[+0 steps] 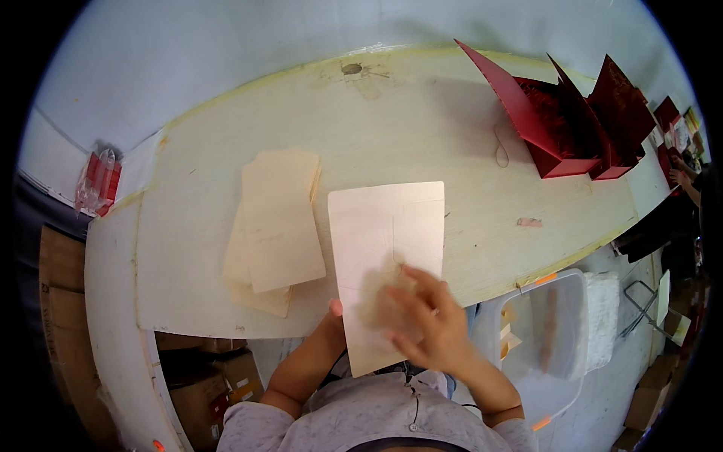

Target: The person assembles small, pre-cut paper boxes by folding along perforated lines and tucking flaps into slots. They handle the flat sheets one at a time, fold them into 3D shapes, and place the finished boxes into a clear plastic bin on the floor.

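A flat cream paper envelope point(376, 241) with rounded upper corners and faint crease lines lies tilted over the table's near edge. At its lower left edge, my left hand point(331, 320) grips it; the thumb shows and the other fingers are hidden underneath. Over the envelope's lower right part is my right hand point(429, 324), fingers apart and slightly bent, casting a shadow on the paper. Whether its fingertips touch the surface I cannot tell. To the left, a loosely fanned pile of similar cream envelopes point(282, 226) rests on the table.
Two open red boxes point(561, 162), one with red shredded filler, stand at the back right of the table point(188, 264). A rubber band point(500, 148) and a pinkish scrap point(529, 222) lie nearby. Below right is a clear plastic bin point(542, 331). Another person's hand point(678, 175) shows far right.
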The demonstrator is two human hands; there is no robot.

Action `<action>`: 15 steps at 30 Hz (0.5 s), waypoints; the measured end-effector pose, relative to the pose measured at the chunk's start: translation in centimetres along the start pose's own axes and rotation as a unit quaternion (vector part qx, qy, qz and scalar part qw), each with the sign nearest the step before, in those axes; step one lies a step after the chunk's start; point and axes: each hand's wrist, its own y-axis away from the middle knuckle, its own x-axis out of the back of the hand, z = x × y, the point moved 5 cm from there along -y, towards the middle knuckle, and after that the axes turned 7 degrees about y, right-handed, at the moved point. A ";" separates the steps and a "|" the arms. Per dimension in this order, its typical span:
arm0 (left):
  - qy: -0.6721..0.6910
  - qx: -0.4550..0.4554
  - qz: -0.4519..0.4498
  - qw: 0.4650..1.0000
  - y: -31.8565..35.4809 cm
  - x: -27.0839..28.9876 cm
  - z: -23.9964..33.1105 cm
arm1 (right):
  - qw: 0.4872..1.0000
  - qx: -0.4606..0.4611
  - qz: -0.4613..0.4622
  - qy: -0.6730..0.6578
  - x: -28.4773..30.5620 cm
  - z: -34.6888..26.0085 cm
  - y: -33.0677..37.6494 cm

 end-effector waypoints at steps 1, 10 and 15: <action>0.021 -0.014 0.006 1.000 0.1 0.3 0.0 | 0.999 0.004 0.047 0.012 0.6 0.7 -0.3; 0.002 0.057 0.104 0.993 1.8 3.8 -0.4 | 0.981 -0.108 0.156 0.041 0.0 3.9 -0.5; -0.127 0.012 0.137 0.982 1.7 4.9 0.4 | 0.964 -0.171 0.201 -0.024 -0.7 5.3 0.4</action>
